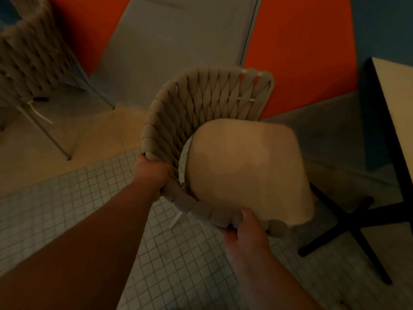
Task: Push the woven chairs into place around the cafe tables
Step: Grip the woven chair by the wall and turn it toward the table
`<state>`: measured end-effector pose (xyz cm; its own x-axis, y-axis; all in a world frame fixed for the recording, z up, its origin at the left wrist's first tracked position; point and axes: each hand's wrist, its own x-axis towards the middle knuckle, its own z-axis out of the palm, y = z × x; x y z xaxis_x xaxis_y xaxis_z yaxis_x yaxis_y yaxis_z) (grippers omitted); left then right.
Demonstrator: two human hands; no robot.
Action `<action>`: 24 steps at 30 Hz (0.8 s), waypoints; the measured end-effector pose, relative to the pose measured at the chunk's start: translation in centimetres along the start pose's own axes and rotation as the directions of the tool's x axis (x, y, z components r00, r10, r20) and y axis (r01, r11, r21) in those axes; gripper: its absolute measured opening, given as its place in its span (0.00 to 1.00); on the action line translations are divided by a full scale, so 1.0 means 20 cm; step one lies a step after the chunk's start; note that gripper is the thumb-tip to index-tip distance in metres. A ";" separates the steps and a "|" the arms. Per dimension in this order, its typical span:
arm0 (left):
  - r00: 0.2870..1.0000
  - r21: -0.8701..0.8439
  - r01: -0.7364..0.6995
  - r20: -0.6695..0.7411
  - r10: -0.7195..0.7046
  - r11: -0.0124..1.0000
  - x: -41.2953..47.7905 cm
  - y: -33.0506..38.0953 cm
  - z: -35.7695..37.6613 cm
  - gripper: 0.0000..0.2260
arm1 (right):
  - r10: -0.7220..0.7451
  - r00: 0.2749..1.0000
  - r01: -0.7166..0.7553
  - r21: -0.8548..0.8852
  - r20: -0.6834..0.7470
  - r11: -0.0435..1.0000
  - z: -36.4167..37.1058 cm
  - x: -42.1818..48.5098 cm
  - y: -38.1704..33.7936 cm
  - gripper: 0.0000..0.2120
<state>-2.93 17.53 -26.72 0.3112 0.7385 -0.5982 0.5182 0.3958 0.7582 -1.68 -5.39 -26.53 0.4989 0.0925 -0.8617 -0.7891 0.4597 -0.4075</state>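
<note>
no readable text, labels, signs anywhere

Floor (pixel 178 265): small square grey tiles bordered by a plain beige strip. A woven chair (pixel 201 101) stands on the tiles (one white leg visible). A second woven chair (pixel 29 63) stands on the strip. A black cross-shaped table base (pixel 348 222) rests just beside the woven chair.

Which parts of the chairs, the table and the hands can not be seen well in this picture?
Head view only.
Chair in the hands: most legs hidden under its cushion.
Table: top cut off by the right edge.
Second chair: blurred, cut off by the left edge.
Left hand and right hand: fingers mostly hidden behind the chair's rim and the hands' backs.
</note>
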 end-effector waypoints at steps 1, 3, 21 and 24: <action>1.000 0.006 -0.001 0.009 0.001 1.000 0.02 0.03 0.01 0.32 | -0.001 1.000 0.001 0.011 0.017 1.000 0.02 -0.01 0.00 0.06; 0.999 0.016 -0.027 0.036 0.027 1.000 0.06 0.08 0.04 0.32 | 0.012 0.999 -0.012 -0.001 0.051 1.000 0.06 -0.02 -0.02 0.06; 0.567 0.638 -0.755 0.750 0.340 -0.148 -0.38 -0.07 0.16 0.38 | -0.098 0.815 0.425 -0.704 0.571 -0.570 0.02 -0.07 -0.49 0.35; 0.564 0.649 -0.719 0.753 0.338 -0.248 -0.32 -0.08 0.22 0.38 | -0.143 0.824 0.340 -0.680 0.548 -0.650 -0.05 0.06 -0.44 0.33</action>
<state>-2.36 9.76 -25.26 0.9508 0.1391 -0.2769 0.1651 -0.9836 0.0730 5.55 -10.20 -24.25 0.7203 0.4949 -0.4861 0.4388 -0.8678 -0.2334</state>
